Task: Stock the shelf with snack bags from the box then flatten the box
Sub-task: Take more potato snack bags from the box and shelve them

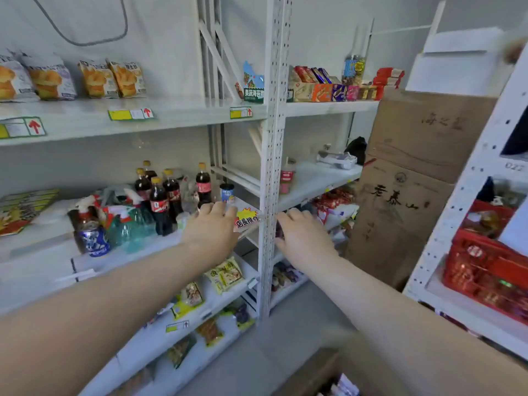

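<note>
1. At the middle shelf (160, 241), beside the white upright post (268, 195), both hands reach forward. I judge this to be the stocking step.
2. The left hand (211, 227) lies flat by the red-and-yellow promo tag (247, 218), its grip spread and empty.
3. The right hand (304, 234) curls at the post. Something dark shows at its fingertips, but I cannot tell whether the grip holds it.
4. The box (320, 367) sits low at the frame's bottom edge, with snack bags (347, 385) inside. The next move likely calls for reaching down for another bag; flattening waits.
</note>
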